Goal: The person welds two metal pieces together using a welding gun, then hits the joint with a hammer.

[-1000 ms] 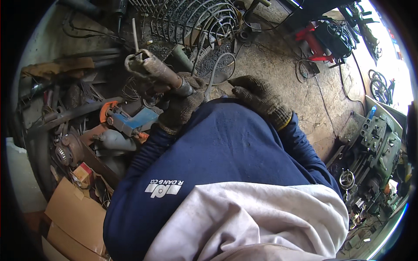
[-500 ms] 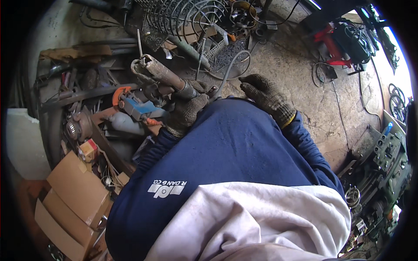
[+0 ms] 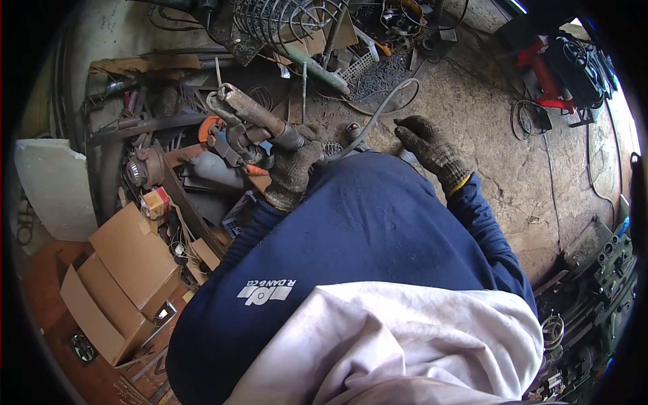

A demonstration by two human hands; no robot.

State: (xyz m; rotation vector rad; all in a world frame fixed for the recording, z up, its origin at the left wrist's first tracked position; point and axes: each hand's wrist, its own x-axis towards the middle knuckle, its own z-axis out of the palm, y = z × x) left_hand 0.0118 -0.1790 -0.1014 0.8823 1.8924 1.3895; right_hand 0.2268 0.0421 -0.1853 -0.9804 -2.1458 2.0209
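Note:
My left hand (image 3: 291,177), in a grey-brown knit work glove, is closed around a rusty metal shaft (image 3: 250,111) with a slotted, split far end and a ribbed collar near the glove. A forked metal piece hangs beside the shaft. My right hand (image 3: 432,150), in a matching glove with a yellow cuff, is apart from it; its fingers are stretched out and hold nothing. A grey cable (image 3: 378,115) loops over the floor and reaches to beside the left glove. My belly in a dark blue top hides what lies below the hands.
Left are a cardboard box (image 3: 135,253), a grey cylinder (image 3: 216,170) and metal scrap. A wire fan guard (image 3: 290,23) and a green pipe (image 3: 317,69) lie ahead. A red-framed machine (image 3: 545,77) with cables stands far right, greasy machinery (image 3: 601,270) near right.
The whole view has shifted, so the surroundings appear further right. My left hand still grips the shaft, and my right hand keeps nearly the same pose.

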